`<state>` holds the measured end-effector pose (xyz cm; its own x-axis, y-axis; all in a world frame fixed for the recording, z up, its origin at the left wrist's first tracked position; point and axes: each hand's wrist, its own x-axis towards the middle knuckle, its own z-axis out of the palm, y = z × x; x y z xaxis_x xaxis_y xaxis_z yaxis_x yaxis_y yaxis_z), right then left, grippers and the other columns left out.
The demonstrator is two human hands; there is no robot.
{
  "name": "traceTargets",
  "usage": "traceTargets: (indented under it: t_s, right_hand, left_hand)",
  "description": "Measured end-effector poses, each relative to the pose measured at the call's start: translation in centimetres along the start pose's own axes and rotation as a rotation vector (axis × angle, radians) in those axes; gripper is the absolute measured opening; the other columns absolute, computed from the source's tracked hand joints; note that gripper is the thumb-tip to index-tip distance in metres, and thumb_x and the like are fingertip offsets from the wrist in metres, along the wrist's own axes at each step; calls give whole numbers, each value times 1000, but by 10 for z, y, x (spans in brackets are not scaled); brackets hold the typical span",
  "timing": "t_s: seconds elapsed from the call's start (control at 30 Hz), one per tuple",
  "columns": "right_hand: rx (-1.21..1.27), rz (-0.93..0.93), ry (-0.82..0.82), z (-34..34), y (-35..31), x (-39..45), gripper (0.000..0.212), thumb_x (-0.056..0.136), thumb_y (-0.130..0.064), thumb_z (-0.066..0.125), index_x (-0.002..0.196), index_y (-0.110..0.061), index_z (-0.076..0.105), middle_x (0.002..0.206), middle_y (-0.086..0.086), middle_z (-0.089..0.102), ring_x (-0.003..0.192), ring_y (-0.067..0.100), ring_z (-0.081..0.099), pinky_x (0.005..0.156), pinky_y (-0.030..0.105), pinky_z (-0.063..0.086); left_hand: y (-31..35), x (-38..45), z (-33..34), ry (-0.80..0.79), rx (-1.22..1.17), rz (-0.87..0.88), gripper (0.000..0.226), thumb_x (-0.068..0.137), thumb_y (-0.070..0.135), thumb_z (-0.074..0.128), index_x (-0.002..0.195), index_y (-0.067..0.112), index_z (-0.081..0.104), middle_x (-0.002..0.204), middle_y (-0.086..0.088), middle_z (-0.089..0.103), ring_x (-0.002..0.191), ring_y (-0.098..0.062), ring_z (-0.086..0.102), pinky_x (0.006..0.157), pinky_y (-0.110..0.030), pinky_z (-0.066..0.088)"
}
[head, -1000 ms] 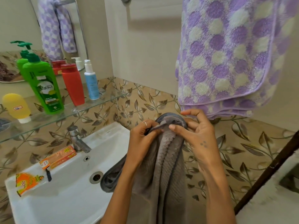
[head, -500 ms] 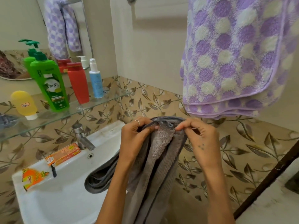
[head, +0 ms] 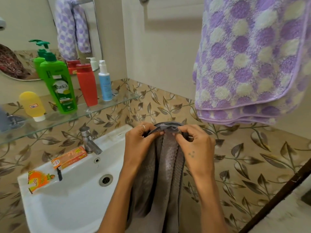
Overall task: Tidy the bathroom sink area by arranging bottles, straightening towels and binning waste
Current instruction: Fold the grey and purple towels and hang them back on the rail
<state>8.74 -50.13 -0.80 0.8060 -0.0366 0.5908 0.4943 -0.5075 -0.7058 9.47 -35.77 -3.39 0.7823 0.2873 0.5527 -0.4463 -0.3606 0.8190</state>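
On the glass shelf: yellow tube, green bottle, red bottle, blue bottle. Below, on the sink rim, two orange packets. Left hand and right hand both pinching the grey towel by its top edge, hanging beside the sink. Above right, purple towel.

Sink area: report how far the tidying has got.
Looks done: four bottles stand upright on the glass shelf, and the purple towel hangs folded. In hand: left hand and right hand pinch the grey towel by its top edge. Left: the orange wrapper and orange box lie on the sink rim.
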Motion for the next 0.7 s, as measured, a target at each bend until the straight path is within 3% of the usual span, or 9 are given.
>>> traceTargets:
  t_s: [0.1,0.23,0.37,0.53,0.63,0.7]
  right_hand:
    - [11,-12,75,-1,4,-2,14,77,-8,68,86,-17,74,87,-8,69,77,-3,60,73,13,49]
    - [87,-33,161,-2,-1,-3,17,75,-7,69,83,-22,73,78,-15,64,75,-12,59,67,0,43]
    - [133,-86,227,-9,-9,-5,17,75,-8,68,84,-23,71,77,-13,64,72,-12,58,64,-1,41]
    - [99,-139,309,-21,-11,-5,10,76,-11,67,82,-20,69,73,-9,61,68,-6,55,61,-1,37]
    - [82,-138,329,-26,-11,-4,8,76,-14,65,80,-20,68,72,-5,62,66,1,54,58,4,38]
    - [-8,-157,357,-28,-11,-4,6,75,-14,63,78,-16,68,69,-5,60,64,5,49,56,11,36]
  left_hand:
    - [-19,-4,-2,-41,-2,-13,23,75,10,70,71,31,63,77,12,65,75,-1,60,69,-9,45]
    - [-56,-16,-14,-56,52,-196,30,76,18,72,85,30,46,82,9,65,77,-5,63,67,-25,50]
    - [-75,-22,-28,-57,287,-283,32,85,20,62,105,38,45,97,8,68,90,-12,63,77,-30,51]
    - [-78,-22,-34,184,703,-249,30,83,1,51,103,19,65,100,-5,64,98,-28,54,83,-45,45]
    - [-72,-14,-33,324,873,-304,18,85,9,59,100,13,69,98,-10,52,97,-29,46,85,-49,42]
    - [-67,-7,-34,358,883,-304,15,86,14,60,97,13,70,92,-9,55,91,-29,50,80,-49,45]
